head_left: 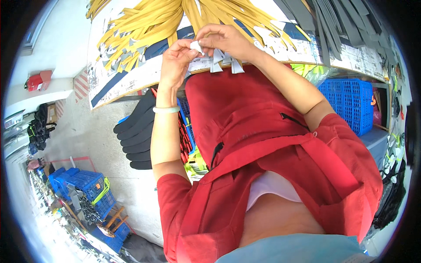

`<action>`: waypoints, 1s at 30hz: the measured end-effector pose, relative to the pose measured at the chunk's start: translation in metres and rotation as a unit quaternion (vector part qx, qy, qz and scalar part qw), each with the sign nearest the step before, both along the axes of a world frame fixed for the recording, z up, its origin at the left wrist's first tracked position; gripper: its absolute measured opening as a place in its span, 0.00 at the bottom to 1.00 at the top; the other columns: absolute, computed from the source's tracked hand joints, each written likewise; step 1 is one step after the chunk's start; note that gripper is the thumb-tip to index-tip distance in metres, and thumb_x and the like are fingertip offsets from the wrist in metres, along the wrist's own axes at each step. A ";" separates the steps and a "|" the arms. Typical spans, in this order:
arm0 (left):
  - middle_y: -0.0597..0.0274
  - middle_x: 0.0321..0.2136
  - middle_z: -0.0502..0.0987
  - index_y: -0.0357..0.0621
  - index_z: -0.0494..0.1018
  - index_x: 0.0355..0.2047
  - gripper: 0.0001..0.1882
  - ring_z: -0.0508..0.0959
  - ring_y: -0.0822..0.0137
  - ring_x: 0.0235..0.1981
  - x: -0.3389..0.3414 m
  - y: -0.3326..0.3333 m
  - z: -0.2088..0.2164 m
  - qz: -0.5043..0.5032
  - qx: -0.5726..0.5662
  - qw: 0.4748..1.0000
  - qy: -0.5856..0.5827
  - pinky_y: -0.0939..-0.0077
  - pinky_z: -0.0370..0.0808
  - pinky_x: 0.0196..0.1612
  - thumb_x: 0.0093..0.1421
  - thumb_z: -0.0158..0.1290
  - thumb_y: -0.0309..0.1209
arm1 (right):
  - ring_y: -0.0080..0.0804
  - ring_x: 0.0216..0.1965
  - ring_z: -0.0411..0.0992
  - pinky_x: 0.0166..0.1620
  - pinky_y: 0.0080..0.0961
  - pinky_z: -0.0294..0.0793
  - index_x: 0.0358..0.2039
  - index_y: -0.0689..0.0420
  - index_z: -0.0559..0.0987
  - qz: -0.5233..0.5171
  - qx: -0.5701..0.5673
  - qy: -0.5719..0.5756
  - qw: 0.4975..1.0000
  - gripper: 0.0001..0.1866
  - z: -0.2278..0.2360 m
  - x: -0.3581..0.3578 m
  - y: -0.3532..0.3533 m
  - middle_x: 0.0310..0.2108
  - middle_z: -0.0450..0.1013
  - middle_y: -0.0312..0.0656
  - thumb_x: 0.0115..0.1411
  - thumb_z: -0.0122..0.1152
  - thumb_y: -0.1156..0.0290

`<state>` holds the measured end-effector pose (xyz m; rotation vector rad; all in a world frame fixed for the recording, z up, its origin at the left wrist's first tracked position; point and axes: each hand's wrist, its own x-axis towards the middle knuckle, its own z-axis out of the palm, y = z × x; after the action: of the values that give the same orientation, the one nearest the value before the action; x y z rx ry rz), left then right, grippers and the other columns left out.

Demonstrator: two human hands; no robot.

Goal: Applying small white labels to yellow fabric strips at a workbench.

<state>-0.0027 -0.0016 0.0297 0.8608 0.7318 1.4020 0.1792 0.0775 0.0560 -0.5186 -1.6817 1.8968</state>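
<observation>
With fingers of your left hand [177,53] and right hand [219,39] you pinch the small white piece [197,46] between them, seemingly adjusting it; the next move probably calls for steady grip

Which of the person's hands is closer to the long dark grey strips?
The right. The right hand is left of the dark grey strips, not touching them; the left hand is even farther left.
</observation>
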 end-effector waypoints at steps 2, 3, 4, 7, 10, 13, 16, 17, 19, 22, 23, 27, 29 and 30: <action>0.56 0.33 0.79 0.36 0.72 0.38 0.09 0.79 0.66 0.34 0.004 0.000 -0.006 -0.012 0.007 1.000 -0.017 0.74 0.76 0.42 0.56 0.54 0.16 | 0.20 0.27 0.69 0.34 0.17 0.70 0.39 0.61 0.75 0.022 0.037 0.008 0.999 0.09 -0.009 0.002 0.009 0.32 0.70 0.34 0.61 0.60 0.71; 0.56 0.33 0.78 0.36 0.72 0.38 0.09 0.78 0.66 0.34 0.003 -0.002 -0.008 -0.019 0.011 0.999 -0.030 0.73 0.76 0.42 0.56 0.54 0.16 | 0.20 0.27 0.68 0.34 0.17 0.70 0.39 0.61 0.75 0.049 0.070 0.021 0.996 0.09 -0.008 -0.001 0.010 0.33 0.69 0.34 0.60 0.60 0.72; 0.56 0.33 0.78 0.36 0.72 0.37 0.09 0.78 0.65 0.34 0.003 -0.002 -0.010 -0.021 0.012 0.999 -0.042 0.72 0.76 0.42 0.56 0.54 0.16 | 0.19 0.27 0.67 0.33 0.17 0.68 0.39 0.61 0.75 0.053 0.072 0.007 0.996 0.09 -0.006 0.000 0.011 0.34 0.67 0.33 0.59 0.61 0.73; 0.56 0.36 0.77 0.37 0.73 0.39 0.09 0.78 0.63 0.35 0.002 -0.004 -0.012 -0.028 0.032 0.998 -0.042 0.66 0.76 0.43 0.57 0.55 0.21 | 0.16 0.28 0.67 0.32 0.16 0.67 0.37 0.60 0.75 0.074 0.107 -0.052 0.990 0.08 0.006 0.005 0.011 0.34 0.67 0.32 0.58 0.62 0.74; 0.56 0.36 0.78 0.37 0.73 0.39 0.09 0.78 0.63 0.36 0.000 -0.004 -0.010 -0.028 0.020 0.999 -0.041 0.66 0.76 0.43 0.57 0.56 0.22 | 0.14 0.24 0.65 0.29 0.14 0.65 0.36 0.58 0.76 0.091 0.166 -0.064 0.980 0.08 0.017 0.003 0.017 0.33 0.67 0.29 0.56 0.64 0.73; 0.55 0.36 0.78 0.37 0.73 0.40 0.10 0.78 0.63 0.37 0.000 -0.004 -0.005 -0.032 0.011 0.999 -0.042 0.66 0.76 0.44 0.57 0.56 0.22 | 0.13 0.22 0.65 0.26 0.14 0.65 0.35 0.56 0.76 0.128 0.169 -0.091 0.973 0.09 0.023 0.001 0.028 0.27 0.69 0.28 0.56 0.65 0.69; 0.55 0.36 0.78 0.35 0.72 0.39 0.09 0.78 0.63 0.37 -0.010 -0.003 -0.001 -0.028 0.015 0.999 -0.016 0.66 0.76 0.45 0.57 0.56 0.22 | 0.12 0.20 0.66 0.24 0.13 0.65 0.32 0.55 0.75 0.138 0.126 -0.085 0.979 0.08 0.025 -0.004 0.025 0.20 0.69 0.28 0.56 0.65 0.68; 0.54 0.36 0.78 0.35 0.72 0.39 0.09 0.78 0.63 0.38 -0.013 -0.003 0.000 -0.021 0.020 1.000 0.007 0.66 0.76 0.45 0.57 0.56 0.22 | 0.11 0.18 0.65 0.23 0.13 0.63 0.32 0.55 0.75 0.120 0.113 -0.065 0.984 0.07 0.025 -0.007 0.021 0.17 0.68 0.28 0.56 0.65 0.69; 0.56 0.31 0.79 0.35 0.72 0.35 0.06 0.79 0.65 0.32 0.002 -0.005 0.014 0.028 0.009 0.999 0.019 0.70 0.78 0.41 0.57 0.56 0.20 | 0.11 0.19 0.68 0.23 0.13 0.64 0.31 0.55 0.75 0.101 0.108 -0.057 0.987 0.07 0.021 -0.006 0.017 0.17 0.70 0.28 0.57 0.64 0.69; 0.65 0.17 0.75 0.39 0.69 0.26 0.06 0.75 0.74 0.17 0.027 -0.007 0.028 0.234 -0.021 0.928 0.290 0.83 0.71 0.23 0.56 0.56 0.19 | 0.16 0.21 0.70 0.24 0.17 0.67 0.31 0.56 0.75 0.011 0.116 -0.091 0.989 0.05 0.009 -0.012 0.010 0.19 0.71 0.30 0.58 0.61 0.71; 0.65 0.17 0.75 0.39 0.69 0.26 0.06 0.75 0.74 0.17 0.031 -0.006 0.020 0.234 -0.022 0.928 0.290 0.83 0.71 0.23 0.56 0.56 0.19 | 0.18 0.23 0.71 0.26 0.19 0.68 0.32 0.57 0.75 -0.096 0.306 -0.095 0.943 0.05 0.001 -0.020 0.006 0.21 0.71 0.32 0.57 0.60 0.72; 0.69 0.17 0.72 0.40 0.69 0.27 0.06 0.70 0.78 0.16 0.035 0.000 0.003 0.375 0.036 0.783 0.495 0.85 0.69 0.21 0.57 0.56 0.21 | 0.24 0.29 0.72 0.32 0.23 0.71 0.34 0.60 0.74 -0.228 0.467 -0.064 0.852 0.06 -0.027 -0.026 -0.001 0.27 0.70 0.36 0.56 0.59 0.74; 0.69 0.19 0.72 0.40 0.69 0.29 0.06 0.72 0.77 0.17 0.026 -0.014 0.014 0.176 -0.019 0.962 0.209 0.85 0.70 0.22 0.57 0.56 0.20 | 0.26 0.29 0.73 0.32 0.24 0.71 0.34 0.60 0.75 -0.205 0.411 -0.036 0.888 0.06 -0.028 -0.017 0.001 0.27 0.71 0.38 0.56 0.59 0.73; 0.64 0.20 0.74 0.38 0.71 0.30 0.04 0.74 0.74 0.19 0.027 -0.021 0.024 0.204 0.008 0.967 0.152 0.83 0.70 0.23 0.57 0.56 0.20 | 0.29 0.29 0.73 0.32 0.25 0.72 0.34 0.59 0.75 -0.183 0.356 -0.011 0.916 0.07 -0.028 -0.012 0.002 0.26 0.71 0.40 0.56 0.60 0.72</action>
<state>0.0240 -0.0231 0.0539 0.9877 1.1841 1.6576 0.1676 0.0792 0.0277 -0.4997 -1.9649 0.9219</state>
